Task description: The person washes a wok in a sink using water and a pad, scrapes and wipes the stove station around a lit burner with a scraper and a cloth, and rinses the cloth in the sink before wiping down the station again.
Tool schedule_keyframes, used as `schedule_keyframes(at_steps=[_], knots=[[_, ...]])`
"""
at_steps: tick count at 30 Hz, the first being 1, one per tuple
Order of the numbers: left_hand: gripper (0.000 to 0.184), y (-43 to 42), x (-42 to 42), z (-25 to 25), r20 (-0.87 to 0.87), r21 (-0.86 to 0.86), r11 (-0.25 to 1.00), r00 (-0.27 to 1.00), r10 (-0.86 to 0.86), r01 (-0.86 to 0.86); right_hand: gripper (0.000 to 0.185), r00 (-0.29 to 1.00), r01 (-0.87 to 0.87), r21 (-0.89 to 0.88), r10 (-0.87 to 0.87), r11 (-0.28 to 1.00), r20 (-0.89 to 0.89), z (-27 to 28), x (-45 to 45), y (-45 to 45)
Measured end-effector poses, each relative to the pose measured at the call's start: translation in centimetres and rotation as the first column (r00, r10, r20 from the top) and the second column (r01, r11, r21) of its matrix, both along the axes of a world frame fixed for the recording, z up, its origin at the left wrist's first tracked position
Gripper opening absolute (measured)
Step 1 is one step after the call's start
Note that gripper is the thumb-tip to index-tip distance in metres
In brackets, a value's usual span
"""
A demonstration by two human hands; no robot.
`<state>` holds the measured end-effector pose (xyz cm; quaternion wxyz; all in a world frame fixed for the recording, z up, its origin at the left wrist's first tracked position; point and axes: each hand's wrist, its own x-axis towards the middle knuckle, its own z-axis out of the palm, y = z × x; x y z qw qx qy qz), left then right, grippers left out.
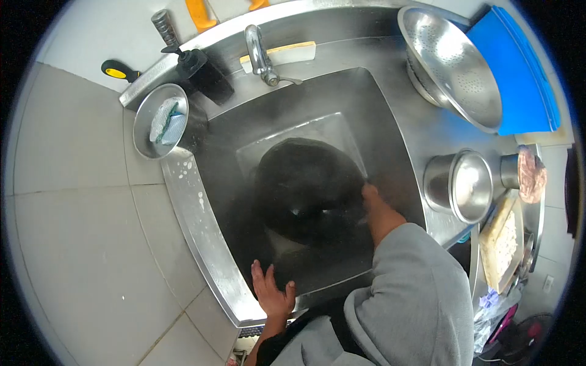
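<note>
A large dark round wok (308, 183) lies in the stainless steel sink (390, 134), blurred by steam. At the wok's right edge is my right hand (377, 207), fingers closed on it; whether they grip the rim or a handle I cannot make out. My left hand (273, 293) hovers over the sink's near left corner, its fingers spread and nothing in it. Behind the wok stands the chrome faucet (259, 55).
On the left rim, a metal bowl (141, 131) holds cloths or scrubbers beside a black pump bottle (207, 76). A steel colander (470, 79), a blue container (519, 73), stacked metal pots (439, 183) and a tray of pale food (503, 244) line the right side.
</note>
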<state>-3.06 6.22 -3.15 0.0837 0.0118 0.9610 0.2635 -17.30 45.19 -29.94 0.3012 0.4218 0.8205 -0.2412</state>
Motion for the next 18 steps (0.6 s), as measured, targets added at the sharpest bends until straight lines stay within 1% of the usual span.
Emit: schedule_keyframes(at_steps=[2, 3, 4, 5, 6, 7, 8, 9, 10, 11, 13, 14, 15, 16, 17, 18], knots=[[0.076, 0.0, 0.0, 0.1, -0.041, 0.022, 1.000, 0.999, 0.014, -0.013, 0.043, 0.999, 0.039, 0.109, -0.035, 0.993, -0.037, 3.3, -0.1, -3.7], [0.077, 0.1, -0.1, 0.4, 0.002, -0.001, 1.000, 1.000, 0.019, -0.019, 0.040, 0.995, 0.021, 0.146, -0.007, 0.989, -0.099, 5.1, -1.4, -6.6], [0.077, -0.1, -0.1, 0.3, 0.003, -0.004, 1.000, 1.000, 0.018, -0.018, 0.039, 0.978, -0.008, 0.196, 0.049, 0.980, -0.201, 6.9, -2.7, -10.3], [0.078, -0.1, -0.1, 0.0, -0.022, -0.009, 1.000, 1.000, 0.018, -0.018, 0.037, 0.929, -0.080, 0.246, 0.162, 0.966, -0.334, 8.6, -4.1, -14.6], [0.078, -0.1, 0.1, -0.2, -0.042, -0.013, 1.000, 0.999, 0.016, -0.016, 0.037, 0.841, -0.180, 0.309, 0.309, 0.934, -0.445, 10.0, -5.0, -19.0], [0.078, -0.2, 0.1, -0.3, -0.039, -0.013, 1.000, 0.999, 0.009, -0.009, 0.037, 0.721, -0.284, 0.364, 0.447, 0.887, -0.529, 10.9, -5.4, -22.9], [0.078, -0.3, 0.1, -0.4, -0.050, 0.000, 1.000, 0.998, 0.025, -0.025, 0.037, 0.576, -0.376, 0.419, 0.562, 0.827, -0.594, 11.2, -4.7, -25.5], [0.079, -0.2, 0.4, -0.4, -0.057, 0.014, 0.999, 0.997, 0.046, -0.045, 0.037, 0.576, -0.378, 0.418, 0.564, 0.826, -0.592, 10.6, -3.0, -25.8], [0.079, -0.2, 0.6, -0.5, -0.056, 0.012, 0.999, 0.998, 0.043, -0.042, 0.037, 0.255, -0.525, 0.516, 0.704, 0.676, -0.663, 10.1, -1.6, -26.1], [0.080, -0.3, 0.6, -0.6, -0.052, 0.014, 0.999, 0.998, 0.046, -0.046, 0.038, -0.105, -0.595, 0.637, 0.738, 0.490, -0.666, 9.5, -1.1, -26.2], [0.081, -0.5, 0.5, -0.6, -0.047, 0.023, 0.998, 0.997, 0.060, -0.059, 0.050, 0.106, -0.717, 0.384, 0.635, 0.582, -0.765, 8.8, 0.3, -21.8], [0.081, -0.4, 0.5, -0.5, -0.059, 0.015, 0.999, 0.997, 0.049, -0.048, 0.050, 0.351, -0.648, 0.322, 0.646, 0.690, -0.678, 12.8, 0.7, -19.2], [0.082, -0.2, 0.5, -0.5, -0.068, 0.008, 0.999, 0.997, 0.037, -0.037, 0.052, 0.509, -0.469, 0.395, 0.607, 0.790, -0.610, 12.0, 1.2, -16.7], [0.082, -0.2, 0.5, -0.4, -0.067, 0.015, 0.999, 0.997, 0.042, -0.041, 0.052, 0.763, -0.319, 0.037, 0.279, 0.947, -0.583, 12.2, -0.1, -12.6], [0.081, -0.1, 0.4, -0.4, -0.070, 0.013, 0.999, 0.997, 0.032, -0.031, 0.051, 0.831, -0.024, 0.081, 0.065, 0.996, -0.553, 9.3, -0.5, -10.9], [0.081, -0.1, 0.4, -0.4, -0.073, 0.006, 1.000, 0.997, 0.019, -0.019, 0.050, 0.830, 0.273, 0.128, -0.166, 0.953, -0.533, 6.2, -0.8, -10.3]])
